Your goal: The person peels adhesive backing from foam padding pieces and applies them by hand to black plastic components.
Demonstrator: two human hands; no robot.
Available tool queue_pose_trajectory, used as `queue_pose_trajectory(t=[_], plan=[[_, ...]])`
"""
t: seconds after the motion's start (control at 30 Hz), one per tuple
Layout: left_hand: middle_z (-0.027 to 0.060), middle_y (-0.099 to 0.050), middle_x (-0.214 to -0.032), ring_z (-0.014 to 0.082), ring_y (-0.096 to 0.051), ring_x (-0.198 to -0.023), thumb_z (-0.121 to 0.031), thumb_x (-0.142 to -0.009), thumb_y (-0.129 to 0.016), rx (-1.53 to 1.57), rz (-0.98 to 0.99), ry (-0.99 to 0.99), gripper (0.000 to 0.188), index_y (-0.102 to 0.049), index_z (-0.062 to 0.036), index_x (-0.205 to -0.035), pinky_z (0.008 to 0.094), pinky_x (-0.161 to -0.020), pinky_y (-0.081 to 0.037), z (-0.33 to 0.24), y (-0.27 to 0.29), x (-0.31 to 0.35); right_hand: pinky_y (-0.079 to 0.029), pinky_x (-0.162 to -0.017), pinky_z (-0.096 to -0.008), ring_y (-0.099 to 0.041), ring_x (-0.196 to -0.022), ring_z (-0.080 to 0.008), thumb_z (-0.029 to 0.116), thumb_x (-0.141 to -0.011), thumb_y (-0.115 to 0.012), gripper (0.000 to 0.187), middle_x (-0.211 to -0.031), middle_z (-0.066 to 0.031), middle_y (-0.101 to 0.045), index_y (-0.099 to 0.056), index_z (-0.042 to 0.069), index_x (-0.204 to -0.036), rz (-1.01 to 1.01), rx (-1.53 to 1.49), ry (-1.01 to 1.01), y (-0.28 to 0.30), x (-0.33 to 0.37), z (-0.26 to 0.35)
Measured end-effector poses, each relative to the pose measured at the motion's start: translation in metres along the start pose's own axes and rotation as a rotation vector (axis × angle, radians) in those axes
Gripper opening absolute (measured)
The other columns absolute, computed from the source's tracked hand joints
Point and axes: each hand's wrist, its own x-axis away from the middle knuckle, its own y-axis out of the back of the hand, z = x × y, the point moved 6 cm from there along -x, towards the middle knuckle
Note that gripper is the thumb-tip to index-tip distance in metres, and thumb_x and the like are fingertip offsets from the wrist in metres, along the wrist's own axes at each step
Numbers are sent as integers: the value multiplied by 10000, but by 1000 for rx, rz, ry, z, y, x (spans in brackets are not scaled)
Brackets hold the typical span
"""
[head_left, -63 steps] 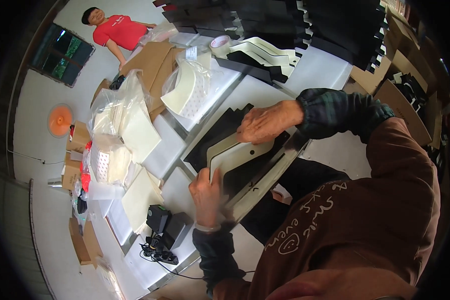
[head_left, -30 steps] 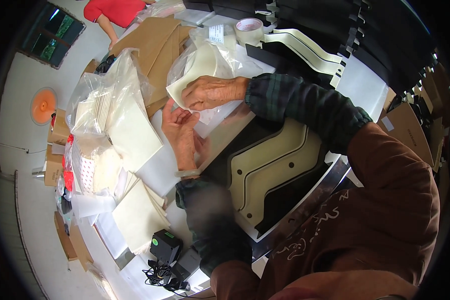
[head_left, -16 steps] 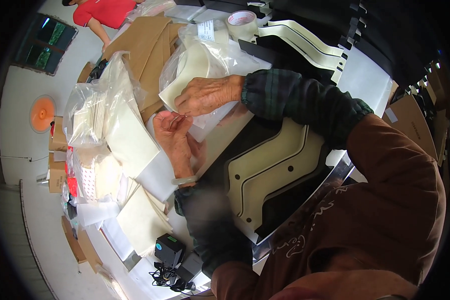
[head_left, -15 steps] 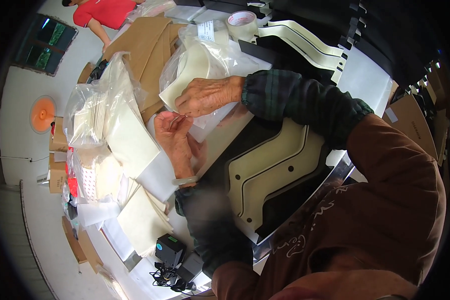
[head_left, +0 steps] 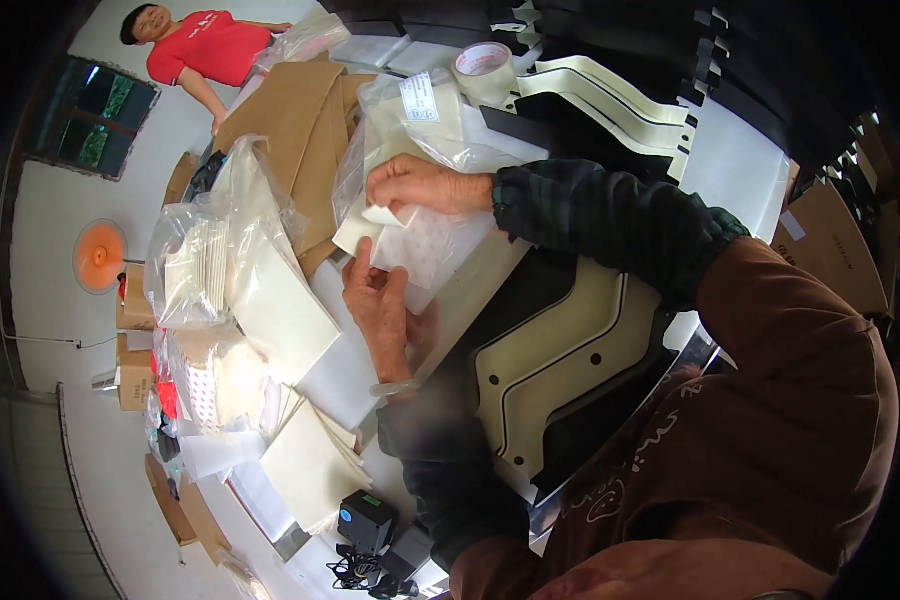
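Note:
A cream, felt-like sheet (head_left: 353, 232) lies at an angle between my hands, with its patterned white backing paper (head_left: 417, 252) partly peeled away. My right hand (head_left: 415, 187) is closed in a pinch on the folded-back edge of that paper. Below it, my left hand (head_left: 377, 308) grips the sheet's near edge, a fingertip pressing on its face. Behind them is a clear plastic bag (head_left: 450, 150) with cream sheets inside. To the right, a bent cream panel (head_left: 560, 385) with dark holes and a black line along it rests on a black surface.
Brown cardboard sheets (head_left: 290, 110) lie far left, beside a bag of stacked cream pieces (head_left: 195, 270). Loose cream sheets (head_left: 310, 455) and a black box with cables (head_left: 365, 520) sit near left. A tape roll (head_left: 485, 70) stands behind. A person in red (head_left: 210, 50) is beyond the table.
My hands were together at the sheet's corner; now they are apart. My right hand has lifted a flap of backing paper, baring its patterned side. The view has shifted slightly.

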Motion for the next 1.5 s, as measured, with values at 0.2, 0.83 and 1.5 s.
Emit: queue_pose_trajectory(t=[0.2, 0.83, 1.5], plan=[[109, -552, -1151, 132, -539, -765, -69, -746, -821, -127, -27, -39, 623, -625, -15, -1335, 274, -702, -503, 4, 3, -3, -472, -757, -223, -564, -779, -86, 120, -828, -613, 102, -868, -9, -612, -644, 24, -846, -167, -464, -130, 7, 2, 0], [145, -449, -1469, 396, -375, -1365, -273, -864, -677, -1256, 5, -665, 413, -670, -98, -1238, 602, -1173, -170, -70, -20, 20, -439, -609, -245, -500, -659, -69, 174, -826, -644, 115, -712, 33, -518, -606, 85, -764, -144, -412, 46, 0, -6, -2], [260, -665, -1167, 452, -629, -1074, -414, -974, -577, -968, 316, -344, 516, -582, 55, -1190, 517, -933, -478, -86, -76, -30, -433, -917, -370, -555, -1029, -247, 282, -925, -583, 240, -997, -104, -579, -617, 63, -1016, -441, 118, 190, 6, 3, 53]])
